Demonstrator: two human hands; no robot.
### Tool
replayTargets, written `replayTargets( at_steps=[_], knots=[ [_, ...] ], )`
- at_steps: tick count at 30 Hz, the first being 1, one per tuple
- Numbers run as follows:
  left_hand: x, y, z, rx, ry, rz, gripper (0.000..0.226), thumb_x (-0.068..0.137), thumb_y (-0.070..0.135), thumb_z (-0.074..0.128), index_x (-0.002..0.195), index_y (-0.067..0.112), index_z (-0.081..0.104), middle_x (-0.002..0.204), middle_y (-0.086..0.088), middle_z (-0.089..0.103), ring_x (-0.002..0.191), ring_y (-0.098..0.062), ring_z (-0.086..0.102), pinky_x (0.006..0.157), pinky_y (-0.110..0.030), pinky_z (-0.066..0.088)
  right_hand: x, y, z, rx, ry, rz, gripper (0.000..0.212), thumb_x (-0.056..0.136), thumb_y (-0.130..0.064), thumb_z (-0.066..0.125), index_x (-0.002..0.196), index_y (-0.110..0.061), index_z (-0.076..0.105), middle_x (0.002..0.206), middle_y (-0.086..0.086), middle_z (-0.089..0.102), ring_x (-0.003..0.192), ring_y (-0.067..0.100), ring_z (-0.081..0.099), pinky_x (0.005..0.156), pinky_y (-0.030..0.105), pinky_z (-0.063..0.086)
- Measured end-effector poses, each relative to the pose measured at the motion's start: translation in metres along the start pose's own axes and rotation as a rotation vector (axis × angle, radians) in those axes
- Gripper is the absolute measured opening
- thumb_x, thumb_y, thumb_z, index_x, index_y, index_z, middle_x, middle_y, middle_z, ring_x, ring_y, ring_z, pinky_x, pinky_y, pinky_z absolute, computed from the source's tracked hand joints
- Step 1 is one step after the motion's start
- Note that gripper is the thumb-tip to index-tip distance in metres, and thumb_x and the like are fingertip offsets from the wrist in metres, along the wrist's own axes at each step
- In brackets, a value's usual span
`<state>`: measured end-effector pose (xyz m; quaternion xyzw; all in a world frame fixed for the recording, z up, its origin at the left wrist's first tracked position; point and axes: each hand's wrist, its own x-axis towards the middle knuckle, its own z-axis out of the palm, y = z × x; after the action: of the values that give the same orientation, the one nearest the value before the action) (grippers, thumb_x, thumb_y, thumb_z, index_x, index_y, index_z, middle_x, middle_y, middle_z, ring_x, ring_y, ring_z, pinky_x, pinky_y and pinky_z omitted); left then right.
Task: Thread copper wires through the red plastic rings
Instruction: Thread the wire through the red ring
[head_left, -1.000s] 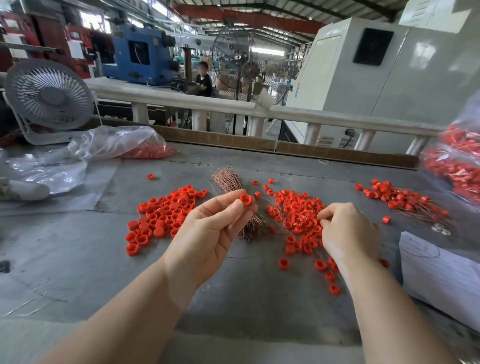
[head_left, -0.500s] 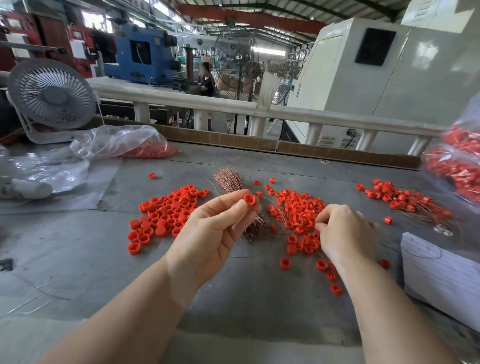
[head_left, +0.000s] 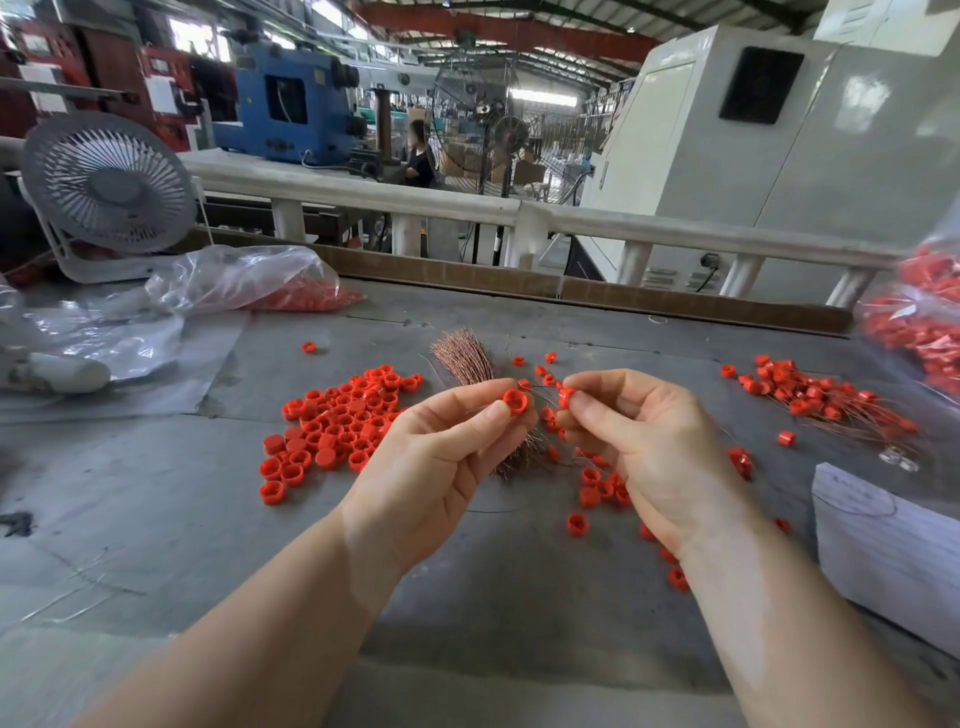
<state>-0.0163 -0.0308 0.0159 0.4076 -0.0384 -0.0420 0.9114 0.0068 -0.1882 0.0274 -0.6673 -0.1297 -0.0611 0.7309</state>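
Note:
My left hand (head_left: 441, 457) pinches a red plastic ring (head_left: 515, 401) between thumb and fingertips, raised above the grey table (head_left: 156, 519). My right hand (head_left: 644, 447) pinches a second red ring (head_left: 566, 397) close to it, and a thin copper wire (head_left: 540, 387) runs between the two rings. Behind the hands lies a bundle of copper wires (head_left: 465, 356), partly hidden. A heap of loose red rings (head_left: 337, 421) sits to the left. More rings (head_left: 602, 488) lie scattered under my right hand.
Rings with wires through them (head_left: 826, 400) lie in a pile at the right. A bag of red rings (head_left: 924, 322) stands at the far right, a clear plastic bag (head_left: 239, 280) and a desk fan (head_left: 106, 182) at the back left. White paper (head_left: 883, 551) lies at the right edge.
My right hand has lifted off the ring pile and turned palm-up, bringing a ring and wire up beside the ring in my left hand.

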Motion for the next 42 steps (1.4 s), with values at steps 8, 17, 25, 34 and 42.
replayTargets(
  at_steps=[8,17,25,34,42],
  knots=[
    [-0.001,-0.001,0.0,0.045,-0.052,0.0,0.019,0.068,0.002,0.061,0.077,0.009,0.077,0.082,-0.009,0.074,0.08,-0.015,0.071,0.066,-0.017,0.055,-0.004,-0.002,0.006,-0.012,-0.074,-0.041,0.019,0.081,0.001,0.063,0.076,-0.016,0.068,0.065,-0.002,0.068,0.06,0.006,0.062,0.057,0.016,0.05],
    [0.0,-0.001,-0.001,0.047,-0.072,0.003,0.019,0.068,0.003,0.062,0.077,0.011,0.077,0.083,-0.008,0.074,0.081,-0.015,0.071,0.069,-0.018,0.055,-0.005,-0.002,0.009,-0.068,-0.092,-0.104,0.029,0.082,0.002,0.064,0.07,-0.024,0.066,0.065,-0.002,0.065,0.063,0.01,0.061,0.056,0.019,0.05],
    [-0.002,0.0,0.0,0.044,-0.076,-0.003,0.019,0.068,0.003,0.061,0.076,0.01,0.077,0.082,-0.008,0.074,0.079,-0.014,0.071,0.067,-0.017,0.055,-0.007,-0.001,0.008,-0.103,-0.08,-0.101,0.023,0.086,0.0,0.061,0.079,-0.022,0.066,0.065,-0.006,0.064,0.06,0.004,0.057,0.053,0.015,0.045],
    [-0.002,0.002,0.002,-0.007,-0.048,-0.023,0.019,0.07,0.002,0.059,0.075,0.008,0.077,0.08,-0.008,0.074,0.075,-0.014,0.072,0.063,-0.017,0.056,-0.008,-0.004,0.011,-0.125,-0.055,-0.084,0.021,0.082,-0.003,0.065,0.082,-0.022,0.072,0.075,-0.005,0.073,0.069,0.001,0.062,0.057,0.014,0.047],
    [-0.003,0.003,0.002,-0.028,-0.039,-0.045,0.019,0.07,0.003,0.059,0.073,0.009,0.077,0.079,-0.009,0.073,0.073,-0.014,0.072,0.063,-0.017,0.056,-0.009,-0.007,0.01,-0.088,-0.066,-0.026,0.02,0.079,-0.002,0.067,0.084,-0.021,0.072,0.081,-0.003,0.074,0.073,0.003,0.065,0.059,0.015,0.049]
  ],
)
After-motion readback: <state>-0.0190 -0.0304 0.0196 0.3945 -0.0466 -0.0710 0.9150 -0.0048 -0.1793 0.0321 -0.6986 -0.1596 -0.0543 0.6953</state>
